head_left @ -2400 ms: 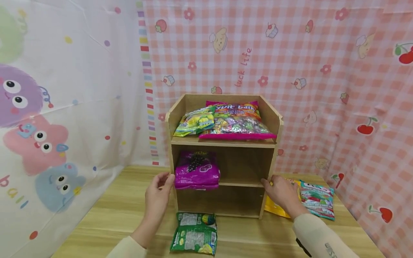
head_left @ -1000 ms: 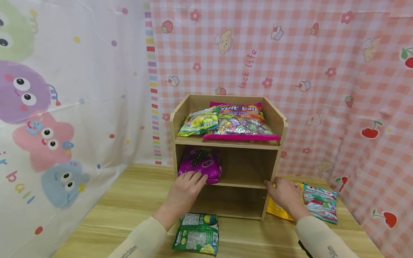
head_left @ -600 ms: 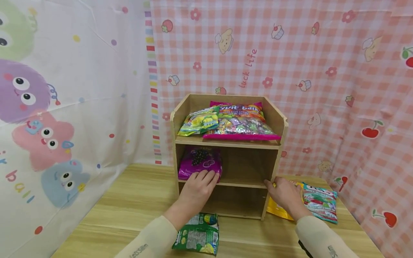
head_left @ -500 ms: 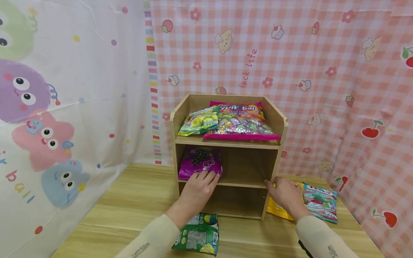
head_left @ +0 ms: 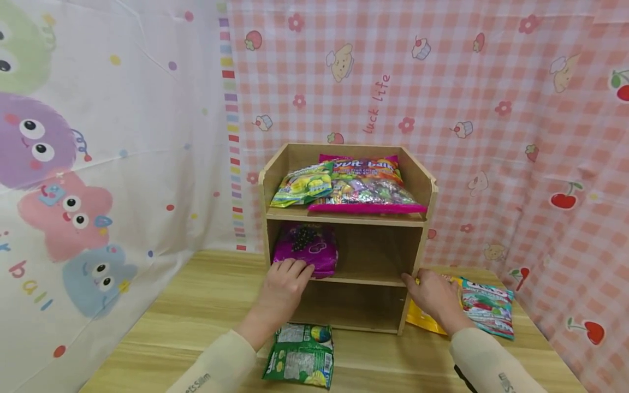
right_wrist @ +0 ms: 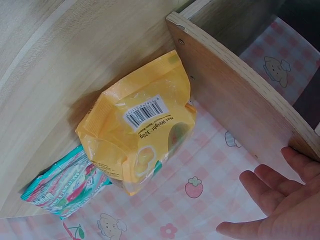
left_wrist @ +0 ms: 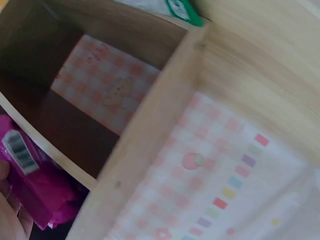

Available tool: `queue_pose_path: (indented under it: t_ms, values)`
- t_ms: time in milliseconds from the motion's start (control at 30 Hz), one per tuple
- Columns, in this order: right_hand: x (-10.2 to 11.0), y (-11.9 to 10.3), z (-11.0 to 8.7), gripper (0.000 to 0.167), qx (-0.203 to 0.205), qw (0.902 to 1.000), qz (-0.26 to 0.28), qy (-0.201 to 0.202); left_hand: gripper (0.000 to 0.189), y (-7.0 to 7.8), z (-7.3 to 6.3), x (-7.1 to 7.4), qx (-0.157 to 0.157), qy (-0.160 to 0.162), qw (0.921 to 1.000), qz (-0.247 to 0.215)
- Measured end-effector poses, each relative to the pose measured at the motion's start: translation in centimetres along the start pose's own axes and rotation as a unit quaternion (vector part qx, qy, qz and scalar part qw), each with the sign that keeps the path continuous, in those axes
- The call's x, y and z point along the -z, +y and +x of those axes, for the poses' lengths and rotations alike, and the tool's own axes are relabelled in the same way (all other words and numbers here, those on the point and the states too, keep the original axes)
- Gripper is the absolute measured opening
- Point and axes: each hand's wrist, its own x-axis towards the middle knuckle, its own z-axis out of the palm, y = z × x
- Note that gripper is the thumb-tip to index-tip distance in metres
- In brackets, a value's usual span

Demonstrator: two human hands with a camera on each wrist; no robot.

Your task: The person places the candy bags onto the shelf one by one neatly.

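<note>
On the left of the middle shelf in a small wooden rack (head_left: 344, 219) lies a purple candy bag (head_left: 320, 252) with grapes printed on it. The fingers of my left hand (head_left: 281, 289) press against its front lower edge. In the left wrist view, fingertips at the left border touch the same bag (left_wrist: 42, 187) beside its barcode. My right hand (head_left: 434, 296) rests at the rack's right side, thumb near the front edge of the middle board. Its fingers look extended and spread by the side panel (right_wrist: 235, 90) in the right wrist view, holding nothing.
A yellow-green candy bag (head_left: 302, 185) and a large pink-edged bag (head_left: 373, 194) lie on top of the rack. A green bag (head_left: 300, 363) lies on the table in front. Right of the rack are a yellow bag (right_wrist: 135, 120) and a teal bag (head_left: 488, 305).
My left hand came from the rack's left edge to the purple bag's front, went right along it, then back left. The purple bag slid deeper into the shelf. My right hand stayed put.
</note>
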Motion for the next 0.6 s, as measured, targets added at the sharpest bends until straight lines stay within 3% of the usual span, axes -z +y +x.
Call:
queue_pose_path:
  t_ms: [300, 433, 600]
  values:
    - [0.1, -0.1, -0.2, 0.047, -0.005, 0.9998, -0.017, 0.001, 0.023, -0.9, -0.2, -0.2, 0.037, -0.004, 0.9974, -0.062]
    - [0.0, -0.1, -0.2, 0.049, -0.004, 0.9998, -0.017, 0.000, 0.025, -1.2, -0.9, -0.2, 0.059, 0.024, 0.9935, -0.094]
    - [0.0, -0.1, -0.1, 0.050, -0.002, 0.9999, -0.017, 0.000, 0.010, -1.6, -1.7, -0.1, 0.038, 0.062, 0.9927, -0.096]
